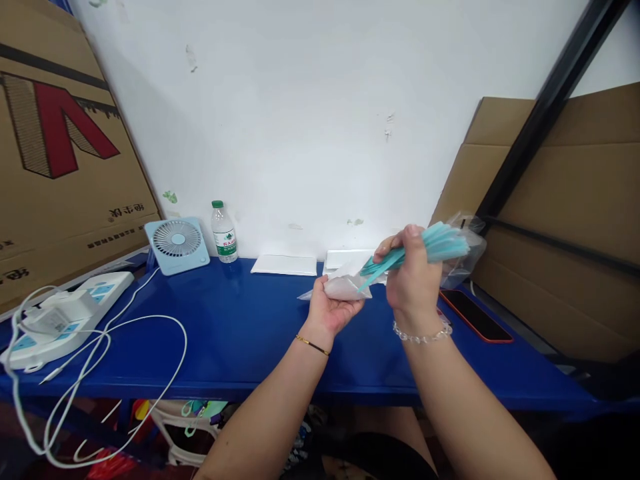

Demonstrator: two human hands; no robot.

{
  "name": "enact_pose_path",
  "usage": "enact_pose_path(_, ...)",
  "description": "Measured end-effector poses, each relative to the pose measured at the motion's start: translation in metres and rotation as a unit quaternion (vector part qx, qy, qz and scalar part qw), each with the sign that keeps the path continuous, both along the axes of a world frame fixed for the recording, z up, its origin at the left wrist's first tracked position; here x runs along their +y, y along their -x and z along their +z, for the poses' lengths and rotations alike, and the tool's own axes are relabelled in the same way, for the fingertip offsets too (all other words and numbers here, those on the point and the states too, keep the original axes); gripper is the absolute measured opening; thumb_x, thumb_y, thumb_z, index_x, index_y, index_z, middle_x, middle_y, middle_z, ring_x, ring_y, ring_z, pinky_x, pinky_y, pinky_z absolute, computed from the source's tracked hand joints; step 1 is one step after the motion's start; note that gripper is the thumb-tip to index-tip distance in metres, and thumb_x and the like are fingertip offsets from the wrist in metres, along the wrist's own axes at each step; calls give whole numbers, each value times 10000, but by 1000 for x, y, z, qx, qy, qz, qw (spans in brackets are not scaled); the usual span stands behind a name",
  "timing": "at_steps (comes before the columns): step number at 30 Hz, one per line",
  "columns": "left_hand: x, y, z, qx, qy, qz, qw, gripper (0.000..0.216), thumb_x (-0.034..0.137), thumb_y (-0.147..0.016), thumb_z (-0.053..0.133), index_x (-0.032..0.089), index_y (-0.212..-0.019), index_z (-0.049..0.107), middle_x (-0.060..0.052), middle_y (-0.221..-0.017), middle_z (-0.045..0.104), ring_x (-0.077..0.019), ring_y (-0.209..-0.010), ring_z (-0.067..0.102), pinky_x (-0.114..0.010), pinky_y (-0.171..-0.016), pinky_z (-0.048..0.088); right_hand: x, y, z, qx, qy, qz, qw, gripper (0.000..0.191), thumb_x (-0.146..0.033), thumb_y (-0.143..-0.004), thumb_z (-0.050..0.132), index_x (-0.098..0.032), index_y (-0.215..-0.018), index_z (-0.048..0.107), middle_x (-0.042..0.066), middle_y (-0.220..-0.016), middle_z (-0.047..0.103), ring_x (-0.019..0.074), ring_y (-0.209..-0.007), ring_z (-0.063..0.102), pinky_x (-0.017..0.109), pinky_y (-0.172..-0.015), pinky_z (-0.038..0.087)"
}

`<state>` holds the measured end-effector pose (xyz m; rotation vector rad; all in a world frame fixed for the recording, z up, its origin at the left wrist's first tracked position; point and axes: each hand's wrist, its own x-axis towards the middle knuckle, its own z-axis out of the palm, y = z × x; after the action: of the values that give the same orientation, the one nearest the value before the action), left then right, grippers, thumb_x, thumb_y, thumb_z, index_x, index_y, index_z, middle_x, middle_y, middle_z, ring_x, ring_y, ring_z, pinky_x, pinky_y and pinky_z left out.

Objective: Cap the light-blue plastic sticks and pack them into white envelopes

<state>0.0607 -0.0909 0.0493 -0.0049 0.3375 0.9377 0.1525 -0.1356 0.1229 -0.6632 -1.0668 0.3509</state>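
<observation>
My left hand (334, 308) is closed under a white pouch (345, 288) and grips it near its left part. In my right hand (416, 277) is a bundle of thin turquoise strips (443, 243), with the fingers wrapped round its middle. The left ends of the bundle are at the pouch's right end; I cannot tell whether any are inside. One strip slants down across the pouch's edge. A clear plastic bag (467, 250) hangs at the bundle's right end, partly hidden behind the strips and my hand.
Two white flat packs (284, 265) lie by the wall. On the blue table (225, 327) stand a small fan (179, 243), a water bottle (224, 235) and a power strip (70, 320) with loose white cables. A phone (476, 316) lies right, beside cardboard (575, 233).
</observation>
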Motion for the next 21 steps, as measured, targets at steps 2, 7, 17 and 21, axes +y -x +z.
enact_pose_path(2,-1,-2,-2,-1,12,4,1000,303,297,-771,507,141,-1027,549,-105,-926,639,-238,-800,628,-378,-647,536,2,1,1,5,4,-6,1000,353,-516,-861,464,-213,-684,431,-45,-555,501,101,-481,541,251,-509,473)
enact_pose_path(7,-2,-2,-4,-16,4,-3,1000,318,273,-752,516,138,-1037,553,-105,-929,645,-245,-804,636,-381,-647,538,3,5,-2,56,-7,-13,998,320,-505,-859,489,-212,-740,441,-54,-563,513,116,-493,588,271,-524,507)
enact_pose_path(17,-7,-7,-5,-56,-9,4,998,399,220,-698,482,107,-1075,547,-150,-1019,635,-285,-904,631,-410,-692,550,-6,19,-14,10,-49,-71,996,199,-409,-889,490,-217,-837,491,-44,-653,547,138,-635,658,342,-724,533)
enact_pose_path(21,-8,-8,0,-57,16,2,998,379,216,-702,473,96,-1052,553,-160,-984,629,-278,-842,638,-395,-641,557,-3,10,-19,-73,24,-67,995,199,-397,-851,554,-211,-885,612,47,-932,646,191,-965,621,367,-869,477)
